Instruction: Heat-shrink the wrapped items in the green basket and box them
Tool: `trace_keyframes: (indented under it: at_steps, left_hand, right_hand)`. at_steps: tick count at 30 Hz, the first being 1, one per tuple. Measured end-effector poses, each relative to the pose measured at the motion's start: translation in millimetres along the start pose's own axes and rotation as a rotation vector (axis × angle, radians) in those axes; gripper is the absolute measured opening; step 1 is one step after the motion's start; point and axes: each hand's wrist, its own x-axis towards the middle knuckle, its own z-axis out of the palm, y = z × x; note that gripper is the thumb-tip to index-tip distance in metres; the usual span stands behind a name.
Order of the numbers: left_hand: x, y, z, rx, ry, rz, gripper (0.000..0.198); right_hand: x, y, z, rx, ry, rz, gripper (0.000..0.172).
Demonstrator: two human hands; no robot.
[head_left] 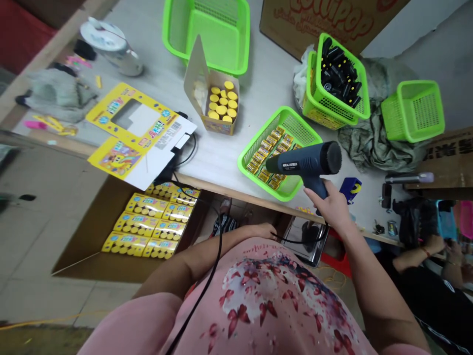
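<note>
My right hand (pixel 332 204) is wrapped round the handle of a dark blue heat gun (pixel 301 161). Its nozzle points left, over a green basket (pixel 244 160) of small gold-wrapped pieces (pixel 264 148) laid in rows. A black cord (pixel 299 241) runs from the handle towards my left hand (pixel 265 230), which is held low against the front of my shirt. The fingers of that hand look curled at the cord, though they are partly hidden. Behind the basket stands an open carton (pixel 218 127) of yellow-capped tubes (pixel 221 109).
A flattened yellow box (pixel 148 127), a lidded mug (pixel 118 49) and a green basket (pixel 244 37) occupy the left side. Stacked baskets with black pieces (pixel 338 74) stand back right. Below the edge, a large carton (pixel 84 231) holds packed yellow boxes. Another person's hand (pixel 434 244) shows far right.
</note>
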Motion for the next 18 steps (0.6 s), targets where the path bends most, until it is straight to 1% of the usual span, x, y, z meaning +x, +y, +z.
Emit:
trace_keyframes:
  at_steps: [2, 4, 6, 8, 10, 13, 16, 18]
  left_hand:
    - [0, -3, 0.9, 0.001, -0.001, -0.004, 0.019]
    - [-2, -3, 0.6, 0.003, 0.003, -0.008, 0.02]
    - [-4, -2, -0.5, 0.005, 0.021, -0.014, 0.021]
    - [-6, -1, -2.1, 0.004, 0.04, -0.019, 0.02]
    - [-6, 1, -4.1, -0.001, 0.058, -0.019, 0.023]
    - [-7, 4, -7.5, -0.02, 0.083, -0.011, 0.023]
    - [-10, 9, -11.1, -0.037, 0.087, -0.006, 0.023]
    - [-13, 12, -12.9, -0.045, 0.082, 0.0, 0.022]
  right_hand:
    - [2, -9, 4, -0.016, -0.026, -0.037, 0.078]
    - [7, -18, 6, -0.024, -0.024, -0.051, 0.075]
    - [18, -25, 5, -0.03, 0.028, -0.053, 0.072]
    - [33, -32, 3, -0.034, 0.112, -0.042, 0.07]
    - [49, -37, -2, -0.038, 0.183, -0.02, 0.067]
    - [64, -38, -11, -0.03, 0.23, -0.006, 0.064]
    - [58, -31, -19, -0.017, 0.204, -0.033, 0.069]
    - [45, -26, -20, -0.027, 0.127, -0.033, 0.074]
